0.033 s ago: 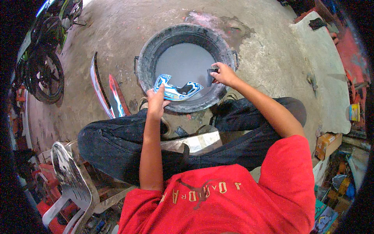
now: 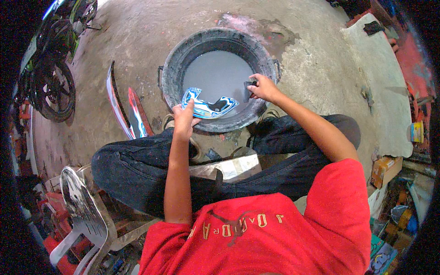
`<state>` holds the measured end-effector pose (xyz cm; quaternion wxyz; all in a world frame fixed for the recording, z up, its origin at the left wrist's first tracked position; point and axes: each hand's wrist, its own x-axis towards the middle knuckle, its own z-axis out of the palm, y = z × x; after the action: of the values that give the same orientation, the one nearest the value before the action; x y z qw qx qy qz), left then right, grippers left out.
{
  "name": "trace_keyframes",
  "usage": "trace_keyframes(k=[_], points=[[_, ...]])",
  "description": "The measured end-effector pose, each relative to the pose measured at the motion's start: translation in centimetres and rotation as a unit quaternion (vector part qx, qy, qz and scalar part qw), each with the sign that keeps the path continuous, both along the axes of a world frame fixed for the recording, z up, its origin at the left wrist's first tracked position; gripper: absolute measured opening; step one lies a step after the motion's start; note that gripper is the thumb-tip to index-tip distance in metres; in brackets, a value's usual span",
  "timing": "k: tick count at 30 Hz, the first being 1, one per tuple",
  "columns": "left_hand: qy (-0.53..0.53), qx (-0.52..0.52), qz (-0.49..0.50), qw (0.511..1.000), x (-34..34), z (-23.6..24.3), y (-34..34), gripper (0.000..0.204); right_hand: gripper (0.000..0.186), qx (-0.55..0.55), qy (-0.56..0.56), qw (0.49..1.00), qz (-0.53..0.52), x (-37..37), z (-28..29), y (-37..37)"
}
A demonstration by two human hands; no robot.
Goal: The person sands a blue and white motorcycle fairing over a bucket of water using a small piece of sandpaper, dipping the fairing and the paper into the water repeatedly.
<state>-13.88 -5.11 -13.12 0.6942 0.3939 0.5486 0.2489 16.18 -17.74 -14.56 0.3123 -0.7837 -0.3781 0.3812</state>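
Note:
My left hand (image 2: 184, 119) grips the near left end of a curved plastic panel (image 2: 211, 109) patterned in blue and white, with a dark patch at its middle. The panel is held over the near side of a round black tub (image 2: 170, 59) containing cloudy grey water (image 2: 213, 68). At the tub's right side, my right hand (image 2: 265, 88) pinches a small dark folded sheet (image 2: 248, 90), which looks like sandpaper, between thumb and fingers. Sheet and panel are a short gap apart.
Two long painted panels (image 2: 120, 103) (image 2: 138, 114) lie on the concrete floor left of the tub. A motorcycle wheel (image 2: 52, 89) stands farther left. A worn plastic chair (image 2: 87, 220) is at the lower left. Boxes (image 2: 386, 172) and clutter line the right side.

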Motion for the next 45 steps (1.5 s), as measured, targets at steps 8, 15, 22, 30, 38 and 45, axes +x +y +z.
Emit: trace_keyframes(k=[8,15,22,30,38,45], points=[[0.022,-0.006,-0.065,0.998,1.1,1.9,-1.4,0.054,0.058,-0.033,0.027,0.999,0.018,0.7,-1.9,-0.9],[-0.001,-0.065,-0.113,0.992,0.8,-0.2,-1.2,0.048,0.056,-0.017,0.009,0.999,0.046,0.4,-2.0,-1.0],[0.02,-0.064,-0.129,0.989,1.0,0.4,-1.6,0.048,0.051,-0.036,0.048,0.997,0.055,0.3,-1.5,-1.1],[0.022,-0.091,-0.163,0.982,1.0,0.2,-1.7,0.051,0.051,-0.041,0.001,0.997,0.068,0.4,-1.2,-1.5],[0.055,-0.109,-0.163,0.979,0.3,-0.8,-1.5,0.056,0.042,-0.044,-0.029,0.994,0.1,0.2,-1.4,-1.1],[0.042,-0.105,-0.197,0.974,-2.0,1.5,-2.5,0.062,0.044,-0.064,0.061,0.993,0.075,0.6,-1.5,-2.1]])
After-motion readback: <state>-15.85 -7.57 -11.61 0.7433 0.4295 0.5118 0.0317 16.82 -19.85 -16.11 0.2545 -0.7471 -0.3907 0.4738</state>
